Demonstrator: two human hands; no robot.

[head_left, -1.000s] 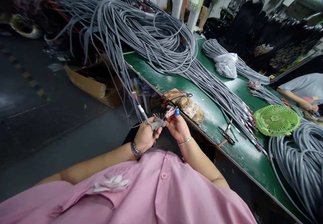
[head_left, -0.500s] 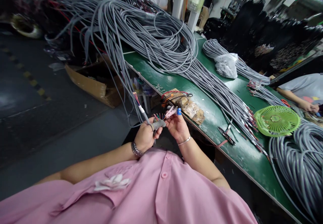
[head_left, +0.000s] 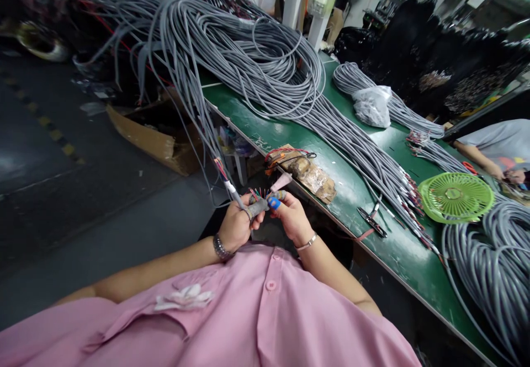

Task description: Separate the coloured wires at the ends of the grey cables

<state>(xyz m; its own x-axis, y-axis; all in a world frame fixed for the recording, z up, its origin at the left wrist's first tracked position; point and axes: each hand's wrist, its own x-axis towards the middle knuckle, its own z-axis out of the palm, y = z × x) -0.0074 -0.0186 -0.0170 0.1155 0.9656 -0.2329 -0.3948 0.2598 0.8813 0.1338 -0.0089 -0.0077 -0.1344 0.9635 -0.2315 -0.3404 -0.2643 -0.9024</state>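
My left hand [head_left: 236, 226] is closed around the end of a grey cable [head_left: 234, 195], its thumb covered by a worn grey wrap. Thin coloured wires [head_left: 260, 193] fan out above that thumb. Close against them, my right hand [head_left: 293, 219] pinches at the wire ends, with blue tape [head_left: 274, 203] round its thumb and a grey wrap on one finger. A pale pink piece [head_left: 282, 181] sticks up by the right fingers; whether it is a finger cover or a loose item, I cannot tell. The fingertips hide the pinched part.
Coiled grey cables [head_left: 248, 63] lie across the green table [head_left: 343, 212]. Near its edge are a taped cardboard piece [head_left: 317, 182], snips [head_left: 371, 222] and a green fan [head_left: 455, 197]. A cardboard box [head_left: 157, 141] stands on the floor. A co-worker [head_left: 497, 141] sits at the right.
My right thumb, raised and apart before, has come down against the fingers at the wires. The right hand has closed in beside my left thumb. The left hand keeps its hold on the cable.
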